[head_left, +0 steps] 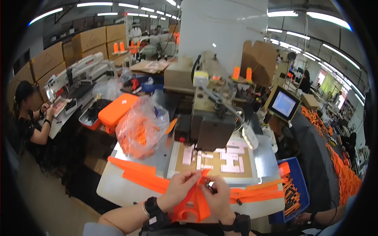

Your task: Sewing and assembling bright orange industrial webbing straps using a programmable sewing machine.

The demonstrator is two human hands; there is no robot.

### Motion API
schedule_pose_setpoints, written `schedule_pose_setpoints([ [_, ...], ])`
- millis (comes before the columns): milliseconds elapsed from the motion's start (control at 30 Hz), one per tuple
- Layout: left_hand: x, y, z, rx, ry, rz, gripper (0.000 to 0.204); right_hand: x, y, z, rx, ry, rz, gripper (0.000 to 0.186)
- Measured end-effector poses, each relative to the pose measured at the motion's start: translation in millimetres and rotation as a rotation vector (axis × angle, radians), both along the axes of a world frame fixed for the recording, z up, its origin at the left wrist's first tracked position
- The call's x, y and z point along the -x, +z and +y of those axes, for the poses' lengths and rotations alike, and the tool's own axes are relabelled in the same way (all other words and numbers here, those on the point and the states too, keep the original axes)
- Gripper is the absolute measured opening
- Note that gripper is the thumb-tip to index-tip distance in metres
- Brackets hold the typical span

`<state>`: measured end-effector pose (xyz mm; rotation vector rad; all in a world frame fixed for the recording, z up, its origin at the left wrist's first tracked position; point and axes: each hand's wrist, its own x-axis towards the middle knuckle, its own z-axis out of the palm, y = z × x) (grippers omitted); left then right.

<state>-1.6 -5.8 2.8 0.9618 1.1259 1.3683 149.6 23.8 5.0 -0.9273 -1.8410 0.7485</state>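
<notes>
Just in front of the sewing machine, my left hand (182, 189) pinches the top of a bright orange fabric piece (192, 205). Its loose lower part hangs below my fingers, with a curved opening near the bottom. Close beside it, my right hand (217, 196) is closed on the same fabric. A small dark, shiny thing (212, 187) shows at the right fingers; its kind cannot be made out. Orange strips (143, 177) lie on the table to the left, and more orange strips (258, 194) lie to the right, one with a small black part.
Beyond my hands is a sewing machine (214, 131) over a template plate (246, 167). An orange-filled plastic bag (143, 129) and orange box (118, 112) stand left. A blue bin (301, 185) is right, near another person's hand (303, 218). A co-worker (29, 118) sits far left.
</notes>
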Motion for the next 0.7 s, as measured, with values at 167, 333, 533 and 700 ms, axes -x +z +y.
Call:
schedule_pose_setpoints([
  [167,3.6,22.2,-2.0,-0.14,0.044,0.177,0.025,9.9,12.3,-1.7,0.06,-0.029,0.008,0.036],
  [333,8.2,24.4,5.6,-0.084,-0.048,0.01,0.035,9.5,8.5,5.8,0.377,0.066,0.241,0.03],
  [533,11.7,26.6,12.0,-0.001,-0.109,0.005,0.048,0.1,13.5,5.7,0.481,0.235,0.34,0.031],
  [700,13.8,37.4,13.0,0.012,-0.138,-0.007,0.051,-4.2,21.3,9.3,0.603,0.324,0.403,0.03],
])
